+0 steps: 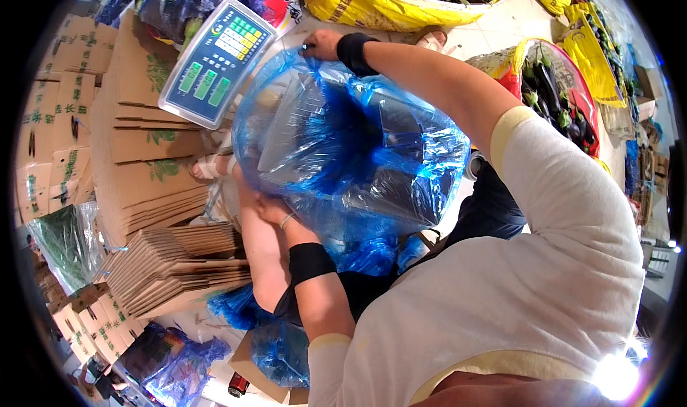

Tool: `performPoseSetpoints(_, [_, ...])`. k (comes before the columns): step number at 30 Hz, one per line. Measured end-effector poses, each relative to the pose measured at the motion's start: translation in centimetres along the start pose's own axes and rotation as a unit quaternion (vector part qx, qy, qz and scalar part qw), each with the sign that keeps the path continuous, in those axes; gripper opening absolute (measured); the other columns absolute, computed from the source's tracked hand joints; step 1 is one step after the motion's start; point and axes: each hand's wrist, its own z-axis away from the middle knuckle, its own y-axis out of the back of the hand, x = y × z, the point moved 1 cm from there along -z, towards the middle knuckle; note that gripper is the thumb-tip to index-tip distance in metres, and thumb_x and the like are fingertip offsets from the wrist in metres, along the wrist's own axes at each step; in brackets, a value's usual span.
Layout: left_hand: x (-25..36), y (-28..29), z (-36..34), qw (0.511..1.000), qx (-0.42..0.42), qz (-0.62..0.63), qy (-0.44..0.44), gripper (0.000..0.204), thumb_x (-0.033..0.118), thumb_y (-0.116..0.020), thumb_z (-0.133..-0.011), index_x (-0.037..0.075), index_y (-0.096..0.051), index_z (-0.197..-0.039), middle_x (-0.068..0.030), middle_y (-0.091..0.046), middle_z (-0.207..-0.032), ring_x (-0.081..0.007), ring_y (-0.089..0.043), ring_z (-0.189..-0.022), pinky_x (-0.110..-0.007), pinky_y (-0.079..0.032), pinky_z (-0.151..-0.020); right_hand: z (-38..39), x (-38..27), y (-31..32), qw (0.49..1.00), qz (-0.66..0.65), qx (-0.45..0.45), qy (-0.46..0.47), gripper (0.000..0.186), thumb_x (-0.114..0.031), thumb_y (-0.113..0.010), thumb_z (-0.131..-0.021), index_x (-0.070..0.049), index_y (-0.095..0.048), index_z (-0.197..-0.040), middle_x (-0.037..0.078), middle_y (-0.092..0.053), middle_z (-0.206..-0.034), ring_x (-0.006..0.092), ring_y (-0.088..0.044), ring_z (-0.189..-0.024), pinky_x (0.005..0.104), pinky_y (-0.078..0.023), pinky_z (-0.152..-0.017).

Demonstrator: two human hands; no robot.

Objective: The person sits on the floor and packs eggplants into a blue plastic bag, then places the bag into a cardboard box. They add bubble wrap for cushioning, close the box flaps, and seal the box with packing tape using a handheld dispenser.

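A blue see-through plastic bag stands with its mouth spread wide in front of me, dark blue and crumpled down its middle. Flat grey, box-like sides show through the film. My right hand, a black band at its wrist, pinches the far left part of the bag's rim. At the near left side, my left hand is closed at the bag's edge, its fingertips partly hidden; a black band circles that forearm. Just left of the bag is a scale's display panel with lit green readouts and keys.
Flattened cardboard boxes are stacked at the left. Yellow sacks and a red-edged sack hold eggplants at the far side and right. More blue bags and a dark red can are near the lower edge.
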Motion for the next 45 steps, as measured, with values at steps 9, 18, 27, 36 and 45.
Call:
performPoseSetpoints(9, [-3.5,-2.0,10.5,0.928,-0.131,0.084,0.338,0.033,0.019,-0.045,-0.092,-0.006,-0.049,-0.112,-0.0117,-0.058,-0.105,-0.0207,-0.053,-0.094,-0.031,-0.043,-0.079,11.1,10.6,-3.4,0.985,0.049,-0.165,0.006,0.044,-0.041,-0.058,-0.079,-0.003,-0.063,-0.101,0.018,-0.062,-0.104,0.0345,-0.059,-0.094,0.0415,-0.046,-0.082])
performPoseSetpoints(18, [10.3,3.6,18.7,0.956,-0.205,-0.117,-0.175,0.061,0.024,-0.059,-0.085,0.008,-0.027,-0.135,-0.0085,-0.032,-0.138,-0.0210,-0.041,-0.117,-0.034,-0.041,-0.085,31.2,0.0,10.8,0.961,-0.207,0.184,-0.006,0.052,-0.039,-0.057,-0.086,-0.007,-0.047,-0.125,0.017,-0.057,-0.109,0.0286,-0.056,-0.099,0.0358,-0.044,-0.086])
performPoseSetpoints(27, [5.6,2.2,29.3,0.850,-0.490,-0.128,-0.146,0.098,0.013,-0.071,-0.075,0.014,0.001,-0.143,-0.0154,-0.009,-0.146,-0.0382,-0.025,-0.129,-0.041,-0.039,-0.093,36.7,0.4,3.5,0.947,-0.263,0.178,-0.043,0.057,-0.030,-0.070,-0.073,-0.004,-0.050,-0.120,0.021,-0.060,-0.103,0.0302,-0.058,-0.099,0.0361,-0.045,-0.085])
performPoseSetpoints(36, [2.5,4.5,26.3,0.713,-0.562,-0.419,-0.031,0.048,0.014,-0.059,-0.085,0.002,-0.042,-0.128,-0.0155,-0.048,-0.125,-0.0212,-0.046,-0.113,-0.034,-0.042,-0.089,38.0,-0.5,-3.7,0.974,0.071,-0.143,-0.160,0.020,-0.009,-0.054,-0.071,-0.006,-0.063,-0.089,0.017,-0.064,-0.087,0.0338,-0.062,-0.087,0.0408,-0.050,-0.074])
performPoseSetpoints(45, [12.7,1.3,29.0,0.533,-0.318,-0.359,-0.697,0.069,0.036,-0.066,-0.079,0.005,-0.036,-0.133,-0.0177,-0.044,-0.128,-0.0331,-0.040,-0.121,-0.048,-0.025,-0.103,39.6,-3.4,1.2,0.977,-0.055,0.171,-0.111,0.023,-0.018,-0.060,-0.076,-0.004,-0.057,-0.094,0.015,-0.060,-0.095,0.0351,-0.058,-0.090,0.0415,-0.047,-0.078])
